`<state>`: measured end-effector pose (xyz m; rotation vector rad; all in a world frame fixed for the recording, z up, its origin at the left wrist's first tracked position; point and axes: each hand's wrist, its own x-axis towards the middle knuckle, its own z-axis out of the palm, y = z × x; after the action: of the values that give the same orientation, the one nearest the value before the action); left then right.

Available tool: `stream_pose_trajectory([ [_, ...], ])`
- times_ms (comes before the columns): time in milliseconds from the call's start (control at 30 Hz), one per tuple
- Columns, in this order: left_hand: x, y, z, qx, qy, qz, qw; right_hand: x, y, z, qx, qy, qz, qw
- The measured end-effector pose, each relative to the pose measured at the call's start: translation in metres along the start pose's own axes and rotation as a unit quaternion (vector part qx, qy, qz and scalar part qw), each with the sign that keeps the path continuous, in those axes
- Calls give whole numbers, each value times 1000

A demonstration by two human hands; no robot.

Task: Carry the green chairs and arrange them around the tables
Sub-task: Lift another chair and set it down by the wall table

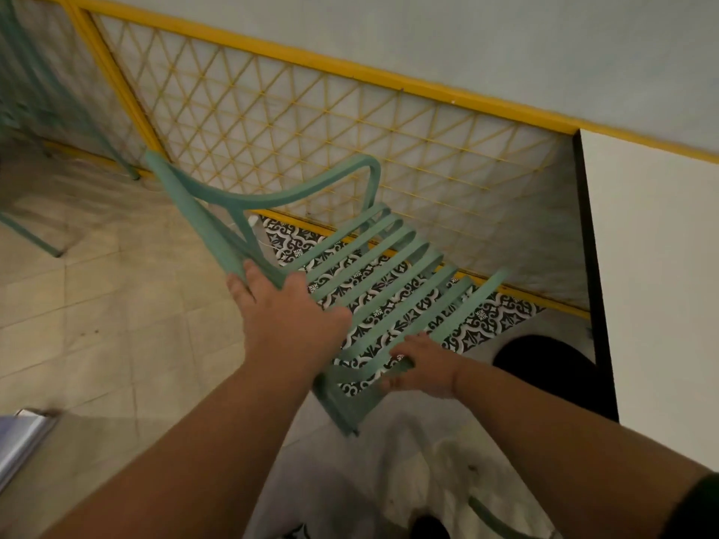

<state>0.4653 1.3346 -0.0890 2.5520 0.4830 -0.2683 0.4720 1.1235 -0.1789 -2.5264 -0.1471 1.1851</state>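
Grip is two-handed and closed. Your left hand (288,305) wraps the side rail of the green chair (268,200) where back meets seat, thumb over the top. Your right hand (424,367) curls its fingers round the seat's edge slat nearest you. Neither hand has anything else in it. The chair is tilted, its back leaning up and left toward the fence. It's blurred, so I can't tell whether any leg touches the floor. It hangs over the patterned strip, just left of the desk's long edge, not tucked under.

Progress, my read: mid-carry on this chair, close to its spot but not set down. Left to do: square it to the desk edge, lower it, let go. A second green chair (116,149) stands at upper left by the fence, well apart from the desk, so there's likely more to fetch. A green curved piece (490,519) at bottom right may be another chair; too little shows.

Room, big to small:
- pale wall (467,33) up top
- yellow lattice fence (311,122) below it
- beige tiled floor (116,324) on your left
- white desk (661,266), dark-edged, on the right
- black-and-white patterned tiles (502,320) along the fence foot
- dark round shape (544,367) under the desk, maybe its base
- shiny metal thing (23,433) at the left edge, can't identify
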Motion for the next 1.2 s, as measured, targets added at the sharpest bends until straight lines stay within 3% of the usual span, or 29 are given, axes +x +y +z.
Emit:
stream_pose_trajectory([
  [133, -14, -2, 18, -172, 91, -68, 979, 19, 19, -20, -84, -42, 24, 995],
  [367, 0, 0, 20, -61, 100, -79, 990, 38, 20, -23, -130, -9, 27, 991],
  [733, 7, -5, 14, -20, 86, -75, 993, 40, 19, -15, -126, 6, 25, 992],
  [1200, 40, -34, -9, -6, 84, -12, 996, 50, -12, 8, -129, 5, 28, 991],
])
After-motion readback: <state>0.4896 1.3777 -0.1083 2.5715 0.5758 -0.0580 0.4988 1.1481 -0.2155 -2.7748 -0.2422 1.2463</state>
